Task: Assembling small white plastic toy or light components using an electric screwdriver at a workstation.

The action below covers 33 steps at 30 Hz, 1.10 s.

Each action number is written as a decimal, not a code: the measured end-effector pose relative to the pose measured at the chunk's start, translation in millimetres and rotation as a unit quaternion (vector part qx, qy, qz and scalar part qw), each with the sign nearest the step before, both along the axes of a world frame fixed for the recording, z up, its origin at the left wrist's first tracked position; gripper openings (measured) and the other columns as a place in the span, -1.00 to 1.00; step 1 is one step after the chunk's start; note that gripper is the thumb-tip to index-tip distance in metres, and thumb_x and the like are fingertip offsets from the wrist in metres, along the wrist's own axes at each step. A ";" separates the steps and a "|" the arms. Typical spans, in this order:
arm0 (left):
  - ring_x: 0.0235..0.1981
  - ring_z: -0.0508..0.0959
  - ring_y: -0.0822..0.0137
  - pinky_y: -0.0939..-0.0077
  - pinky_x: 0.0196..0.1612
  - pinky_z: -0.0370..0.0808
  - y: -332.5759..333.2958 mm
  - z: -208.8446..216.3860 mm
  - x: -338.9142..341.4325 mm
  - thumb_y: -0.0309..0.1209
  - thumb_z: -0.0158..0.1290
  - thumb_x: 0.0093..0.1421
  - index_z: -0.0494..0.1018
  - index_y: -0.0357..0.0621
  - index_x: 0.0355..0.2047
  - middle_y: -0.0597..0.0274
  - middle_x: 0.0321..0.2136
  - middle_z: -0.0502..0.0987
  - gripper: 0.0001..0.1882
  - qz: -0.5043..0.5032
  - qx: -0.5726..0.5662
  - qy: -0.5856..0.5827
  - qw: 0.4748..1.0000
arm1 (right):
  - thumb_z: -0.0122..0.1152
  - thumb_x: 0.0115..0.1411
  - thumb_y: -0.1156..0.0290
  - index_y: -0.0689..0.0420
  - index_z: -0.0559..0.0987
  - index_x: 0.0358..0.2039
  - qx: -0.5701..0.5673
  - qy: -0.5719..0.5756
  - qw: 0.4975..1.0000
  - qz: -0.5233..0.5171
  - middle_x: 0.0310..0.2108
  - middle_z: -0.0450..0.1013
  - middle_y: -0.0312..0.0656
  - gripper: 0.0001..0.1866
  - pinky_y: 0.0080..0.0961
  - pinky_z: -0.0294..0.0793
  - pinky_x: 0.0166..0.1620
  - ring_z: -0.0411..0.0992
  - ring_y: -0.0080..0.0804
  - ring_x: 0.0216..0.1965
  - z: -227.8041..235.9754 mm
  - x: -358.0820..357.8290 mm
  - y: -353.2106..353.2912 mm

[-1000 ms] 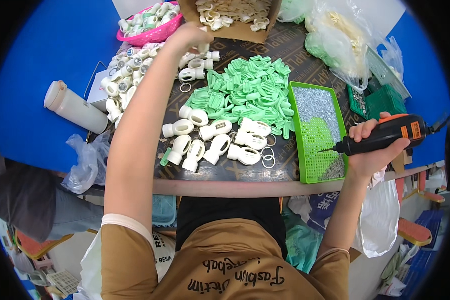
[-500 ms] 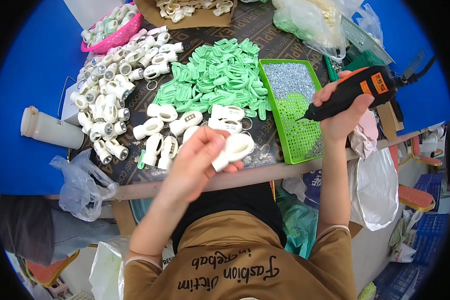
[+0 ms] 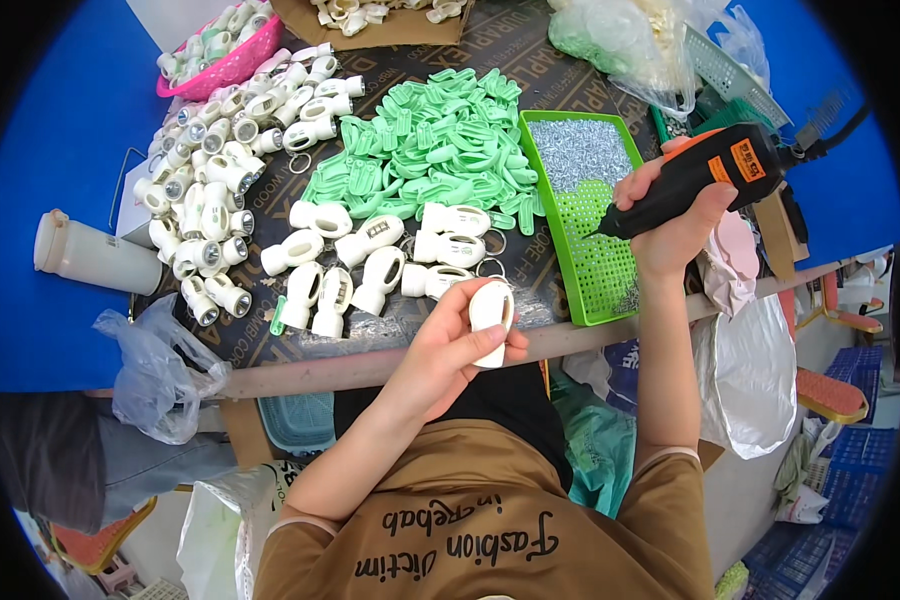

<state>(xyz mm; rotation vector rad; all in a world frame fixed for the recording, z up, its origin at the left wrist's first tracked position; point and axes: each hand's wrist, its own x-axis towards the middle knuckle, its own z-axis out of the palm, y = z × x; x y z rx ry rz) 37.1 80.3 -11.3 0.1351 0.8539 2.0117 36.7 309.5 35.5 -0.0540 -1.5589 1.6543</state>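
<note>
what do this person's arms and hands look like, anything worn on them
The sleeves are short and brown with pale edges, on a brown shirt with dark lettering. The left hand and right hand are bare; no glove, watch or bracelet shows.

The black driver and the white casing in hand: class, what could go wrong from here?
1. The left hand grips the white casing by the table's near edge; a slip might drop it.
2. The black driver, in the right hand, has a thin bare bit pointing leftward; it could nick the left hand if they met.
3. In this view the bit shows over the green tray; a careless dip might scatter its small silvery parts.
</note>
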 end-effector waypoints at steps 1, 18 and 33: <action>-0.30 0.48 0.28 0.45 -0.25 0.47 0.3 1.6 -0.7 -0.50 -0.01 0.11 0.12 -0.20 0.03 0.10 -0.24 0.39 -0.52 0.000 0.000 -0.001 1.000 | -0.15 -0.06 -0.43 0.20 0.28 -0.23 -0.009 0.005 1.000 -0.006 -0.72 0.26 -0.20 -0.17 -0.52 0.25 -0.61 0.24 -0.42 -0.73 0.0 -0.3 -0.7; -0.50 0.44 0.37 0.50 -0.55 0.39 -6.7 -3.5 -4.8 -0.51 -0.04 0.11 0.06 -0.10 0.08 0.17 -0.34 0.36 -0.47 -0.067 0.039 -0.001 0.997 | -0.14 -0.06 -0.43 0.21 0.28 -0.23 0.034 -0.010 0.999 -0.004 -0.73 0.26 -0.19 -0.16 -0.53 0.25 -0.60 0.24 -0.40 -0.73 1.2 1.0 -3.8; -0.49 0.41 0.42 0.56 -0.56 0.31 -5.1 -2.9 -3.6 -0.50 -0.06 0.15 0.09 -0.10 0.06 0.20 -0.34 0.36 -0.53 -0.052 0.034 0.008 0.998 | -0.27 -0.03 -0.46 0.23 0.27 -0.20 -0.019 0.024 0.999 0.042 -0.74 0.27 -0.17 -0.13 -0.49 0.26 -0.62 0.25 -0.40 -0.74 40.5 3.2 -13.4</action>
